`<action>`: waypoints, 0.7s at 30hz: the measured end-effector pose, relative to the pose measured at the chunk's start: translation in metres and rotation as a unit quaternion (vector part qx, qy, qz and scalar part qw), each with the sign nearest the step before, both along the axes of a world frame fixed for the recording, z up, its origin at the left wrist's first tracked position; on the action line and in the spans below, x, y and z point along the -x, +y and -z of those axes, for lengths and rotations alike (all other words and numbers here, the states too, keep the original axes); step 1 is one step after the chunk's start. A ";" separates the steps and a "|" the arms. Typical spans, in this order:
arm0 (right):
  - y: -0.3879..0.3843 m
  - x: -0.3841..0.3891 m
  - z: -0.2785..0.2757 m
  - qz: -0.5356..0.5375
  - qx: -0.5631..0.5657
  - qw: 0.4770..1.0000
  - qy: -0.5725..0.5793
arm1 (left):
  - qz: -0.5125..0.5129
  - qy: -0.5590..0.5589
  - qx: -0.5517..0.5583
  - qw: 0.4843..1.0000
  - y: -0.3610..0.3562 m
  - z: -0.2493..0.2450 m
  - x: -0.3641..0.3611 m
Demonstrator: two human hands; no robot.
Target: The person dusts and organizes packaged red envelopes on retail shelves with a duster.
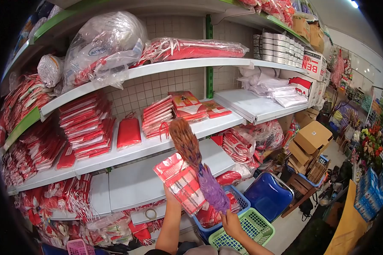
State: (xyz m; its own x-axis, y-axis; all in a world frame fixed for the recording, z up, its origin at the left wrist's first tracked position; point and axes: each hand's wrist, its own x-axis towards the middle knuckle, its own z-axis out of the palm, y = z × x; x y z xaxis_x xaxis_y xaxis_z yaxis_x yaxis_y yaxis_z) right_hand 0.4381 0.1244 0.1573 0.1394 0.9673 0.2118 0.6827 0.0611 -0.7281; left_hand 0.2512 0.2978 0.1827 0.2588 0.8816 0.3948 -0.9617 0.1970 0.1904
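Holding: left hand (pixel 170 196) closed on red packet (pixel 181 182); right hand (pixel 232 222) gripping feather duster (pixel 198 170), feathers raised before middle shelf (pixel 127 153).

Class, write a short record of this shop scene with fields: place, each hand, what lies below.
Place: shop aisle, white shelves stacked with red packets
Left hand: holds a red-and-white packet
Right hand: holds a feather duster, brown tip up
Below: blue basket and green basket
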 end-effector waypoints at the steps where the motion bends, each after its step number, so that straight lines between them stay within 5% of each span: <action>1: -0.001 0.000 -0.002 -0.029 -0.021 0.999 -0.030 | 0.002 0.003 0.000 1.000 -0.001 -0.002 0.000; 4: -0.002 0.004 -0.031 -0.085 -0.029 0.988 -0.125 | 0.012 0.019 -0.003 1.000 -0.006 -0.008 -0.009; 10: 0.034 -0.001 -0.043 0.021 -0.056 0.997 -0.042 | 0.102 0.011 -0.024 0.994 -0.008 -0.014 -0.019; 12: 0.030 0.007 -0.034 -0.043 -0.064 0.993 -0.085 | 0.129 -0.062 0.004 0.990 -0.002 -0.005 -0.021; 14: 0.018 0.012 -0.044 -0.112 -0.058 0.984 -0.124 | 0.104 -0.086 0.007 0.991 0.013 0.014 -0.017; 18: 0.006 -0.002 -0.018 -0.063 -0.074 0.990 -0.102 | 0.050 -0.133 0.008 0.990 0.053 0.044 0.016; 21: 0.006 -0.009 0.001 -0.040 -0.059 0.997 -0.033 | 0.025 -0.019 -0.053 0.998 0.052 0.026 0.028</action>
State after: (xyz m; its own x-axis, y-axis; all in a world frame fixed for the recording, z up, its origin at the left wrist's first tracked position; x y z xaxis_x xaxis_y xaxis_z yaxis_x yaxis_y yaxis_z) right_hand 0.4469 0.1306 0.1559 0.0456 0.9427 0.3304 0.7180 0.1990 -0.6670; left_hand 0.2235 0.3496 0.1566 0.2847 0.8202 0.4962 -0.9581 0.2262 0.1759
